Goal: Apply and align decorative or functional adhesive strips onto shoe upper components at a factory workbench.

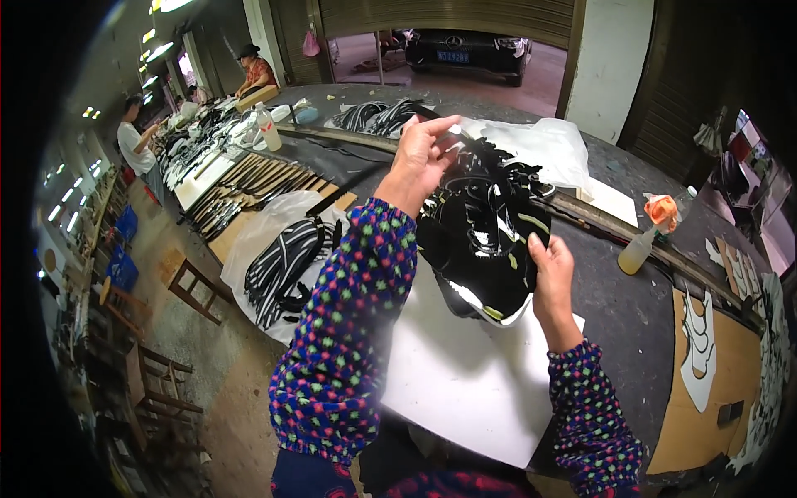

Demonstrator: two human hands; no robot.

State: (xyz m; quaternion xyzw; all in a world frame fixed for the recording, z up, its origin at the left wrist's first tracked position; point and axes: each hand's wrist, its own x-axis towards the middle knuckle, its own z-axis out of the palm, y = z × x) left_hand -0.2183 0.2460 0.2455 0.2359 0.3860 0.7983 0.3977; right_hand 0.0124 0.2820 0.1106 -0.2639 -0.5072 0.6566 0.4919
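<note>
One dark tabletop (618, 332) bears a white sheet (473, 386); above the sheet's far part is a black bundle (469, 278) of loose pieces. Handling it well, I'd judge, means supporting its lower edge. Over the sheet's far right corner, the right hand (554, 274) grasps the bundle's side, wrist upright. Beyond the sheet, the left hand (422, 158) is raised, index finger pointing rightward; its grip I can't make out.

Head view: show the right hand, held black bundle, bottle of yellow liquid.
Right hand (554, 278), head view: its middle.
Held black bundle (477, 274), head view: its middle.
Bottle of yellow liquid (635, 256), head view: body.
</note>
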